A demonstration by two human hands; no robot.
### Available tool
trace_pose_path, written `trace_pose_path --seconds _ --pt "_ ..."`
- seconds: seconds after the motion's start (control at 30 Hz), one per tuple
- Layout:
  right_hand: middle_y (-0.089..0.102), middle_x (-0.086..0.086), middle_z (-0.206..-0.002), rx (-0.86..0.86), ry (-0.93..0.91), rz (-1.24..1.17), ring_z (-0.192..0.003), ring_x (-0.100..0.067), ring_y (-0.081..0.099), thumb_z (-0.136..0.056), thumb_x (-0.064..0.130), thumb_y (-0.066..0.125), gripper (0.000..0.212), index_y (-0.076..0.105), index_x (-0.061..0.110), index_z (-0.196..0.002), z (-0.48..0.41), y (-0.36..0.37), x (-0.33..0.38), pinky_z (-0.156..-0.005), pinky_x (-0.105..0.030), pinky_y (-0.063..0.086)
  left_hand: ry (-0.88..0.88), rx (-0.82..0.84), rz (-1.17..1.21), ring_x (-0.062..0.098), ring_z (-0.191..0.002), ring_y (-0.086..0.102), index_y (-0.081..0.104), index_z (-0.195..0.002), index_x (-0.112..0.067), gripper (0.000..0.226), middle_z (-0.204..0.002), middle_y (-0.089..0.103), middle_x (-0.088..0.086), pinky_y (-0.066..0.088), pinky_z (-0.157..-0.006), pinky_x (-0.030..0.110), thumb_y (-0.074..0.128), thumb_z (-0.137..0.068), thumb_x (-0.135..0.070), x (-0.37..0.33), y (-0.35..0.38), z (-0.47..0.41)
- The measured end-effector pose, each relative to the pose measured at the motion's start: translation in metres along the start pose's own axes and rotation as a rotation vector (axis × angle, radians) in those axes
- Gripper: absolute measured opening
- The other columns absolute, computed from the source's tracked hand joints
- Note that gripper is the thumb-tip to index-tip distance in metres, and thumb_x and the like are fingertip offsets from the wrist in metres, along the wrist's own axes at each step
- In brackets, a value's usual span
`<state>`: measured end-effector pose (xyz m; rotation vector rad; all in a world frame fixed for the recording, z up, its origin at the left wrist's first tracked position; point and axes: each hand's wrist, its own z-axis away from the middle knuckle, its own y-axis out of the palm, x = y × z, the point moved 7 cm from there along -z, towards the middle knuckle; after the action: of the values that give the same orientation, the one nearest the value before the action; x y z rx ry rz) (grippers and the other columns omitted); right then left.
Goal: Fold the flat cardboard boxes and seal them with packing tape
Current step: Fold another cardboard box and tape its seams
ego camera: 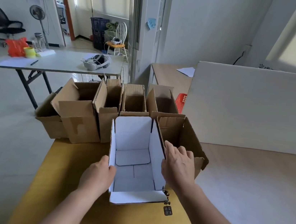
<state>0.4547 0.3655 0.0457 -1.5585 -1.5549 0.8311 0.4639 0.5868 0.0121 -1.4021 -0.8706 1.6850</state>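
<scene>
White inside, the box (pixel 135 159) you are working on stands erected at table centre, its bottom flaps folded in, top open. Five or so brown boxes (pixel 106 106) stand formed from 10 to 1 o'clock; I see no tape anywhere. Your left hand (pixel 97 176) pinches the box's 9 o'clock wall, thumb inside. Your right hand (pixel 178 164) lies loosely spread against its 3 o'clock wall, grasping nothing.

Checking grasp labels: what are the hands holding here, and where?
Both hold the white-lined box: left hand grips its left wall's top edge, right hand lies against its right wall.
</scene>
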Motion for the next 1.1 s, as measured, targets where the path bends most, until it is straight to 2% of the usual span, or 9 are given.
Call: trace_pose_path --seconds 0.1,0.23,0.33,0.47,0.63,0.8,0.93,1.0,1.1 --pt "0.068 0.004 -0.077 0.052 -0.030 0.039 -0.076 -0.020 0.058 -0.073 0.028 0.072 0.025 0.066 0.020 -0.096 0.000 0.002 0.003 -0.075 -0.037 0.045 -0.013 -0.017 0.010 0.012 -0.051 0.033 0.028 -0.071 -0.019 0.028 -0.063 0.036 -0.001 0.022 -0.045 0.026 0.036 -0.098 -0.018 -0.001 0.001 -0.004" --pt "0.066 0.003 -0.067 0.066 -0.066 0.079 -0.069 -0.020 0.058 -0.065 0.020 0.078 0.023 0.068 0.018 -0.086 0.002 0.005 0.008 -0.073 -0.039 0.048 0.016 -0.013 -0.014 0.011 -0.053 0.036 0.034 -0.083 -0.015 0.018 -0.067 0.040 -0.002 0.023 -0.045 0.025 0.035 -0.099 -0.023 0.000 -0.001 -0.007" --pt "0.066 0.002 -0.067 0.064 -0.067 0.101 -0.069 -0.021 0.058 -0.065 0.018 0.078 0.023 0.068 0.017 -0.086 0.003 0.005 0.010 -0.074 -0.040 0.049 0.044 0.035 -0.067 0.012 -0.066 0.049 0.041 -0.099 -0.014 0.025 -0.082 0.052 -0.002 0.036 -0.050 0.025 0.034 -0.100 -0.038 0.002 -0.001 -0.010" --pt "0.068 0.000 -0.079 0.089 -0.008 0.105 -0.078 -0.023 0.062 -0.066 0.022 0.078 0.032 0.069 0.017 -0.096 0.004 0.000 0.011 -0.080 -0.043 0.050 0.043 0.099 -0.068 0.023 -0.109 0.056 0.039 -0.134 -0.014 0.059 -0.131 0.054 0.006 0.046 -0.077 0.031 0.030 -0.096 -0.059 0.006 -0.003 -0.016" --pt "0.067 -0.010 -0.104 0.027 0.072 0.098 -0.095 -0.030 0.063 -0.065 0.013 0.077 0.032 0.070 0.013 -0.097 0.006 -0.019 0.016 -0.084 -0.045 0.050 0.157 0.014 -0.041 0.025 -0.142 0.024 0.018 -0.150 -0.016 0.071 -0.157 0.022 0.006 0.031 -0.109 0.040 0.038 -0.095 -0.055 -0.001 -0.028 -0.025" --pt "0.066 -0.005 -0.081 -0.001 0.127 0.102 -0.068 -0.023 0.061 -0.070 0.011 0.073 0.009 0.067 0.014 -0.077 0.025 -0.044 0.026 -0.061 -0.032 0.047 0.499 -0.094 -0.050 0.019 -0.129 0.042 0.038 -0.141 -0.017 0.050 -0.141 0.045 0.002 0.041 -0.096 0.031 0.041 -0.098 -0.042 -0.044 -0.041 -0.016" --pt "0.057 0.001 -0.056 0.056 0.238 0.127 -0.043 -0.016 0.039 -0.074 0.009 0.073 0.019 0.059 0.014 -0.062 0.063 -0.057 0.011 -0.043 -0.020 0.023 0.686 -0.024 -0.025 0.017 -0.101 0.057 0.053 -0.127 -0.019 0.035 -0.117 0.062 -0.002 0.039 -0.070 0.024 0.041 -0.099 -0.037 -0.084 -0.018 0.010" --pt "0.058 0.001 -0.062 0.120 0.289 0.163 -0.047 -0.016 0.043 -0.086 0.013 0.062 0.018 0.060 0.013 -0.068 0.087 -0.063 -0.004 -0.041 -0.019 0.024 0.739 -0.007 0.002 0.017 -0.093 0.058 0.059 -0.118 -0.019 0.029 -0.111 0.066 0.000 0.034 -0.065 0.022 0.042 -0.100 -0.034 -0.098 -0.003 0.028" --pt "0.063 0.000 -0.083 0.198 0.395 0.156 -0.067 -0.021 0.053 -0.098 0.022 0.036 0.028 0.061 0.014 -0.089 0.122 -0.074 -0.032 -0.055 -0.026 0.037 0.817 0.002 0.005 0.010 -0.078 0.051 0.063 -0.109 -0.020 0.025 -0.101 0.068 -0.001 0.032 -0.057 0.020 0.043 -0.099 -0.033 -0.111 0.021 0.058"
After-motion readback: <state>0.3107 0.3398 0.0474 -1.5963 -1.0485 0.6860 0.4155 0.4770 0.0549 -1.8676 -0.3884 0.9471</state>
